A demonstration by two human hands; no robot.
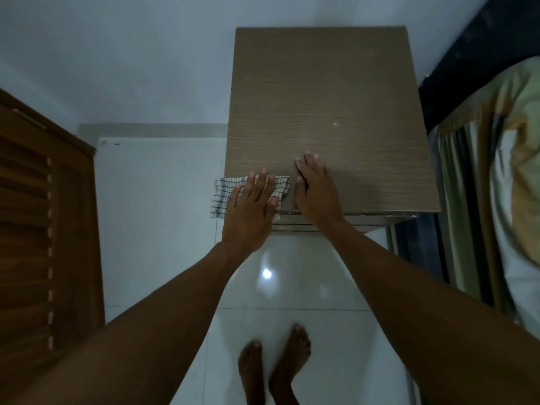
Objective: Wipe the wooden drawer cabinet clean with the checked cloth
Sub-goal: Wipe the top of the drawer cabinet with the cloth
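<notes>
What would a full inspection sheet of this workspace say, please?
Surface: top of the wooden drawer cabinet, brown grain with a small light glint.
Job's things: checked cloth at the top's near left corner, overhanging the left edge.
Clutter: nothing seen.
Hands: left hand flat on the cloth, fingers straight; right hand flat on the wood just beside the cloth.
Cables: nothing seen.
Surroundings: glossy white floor tiles; the person's bare feet below; slatted wooden panel on the left; bed with patterned bedding on the right; pale wall behind.
</notes>
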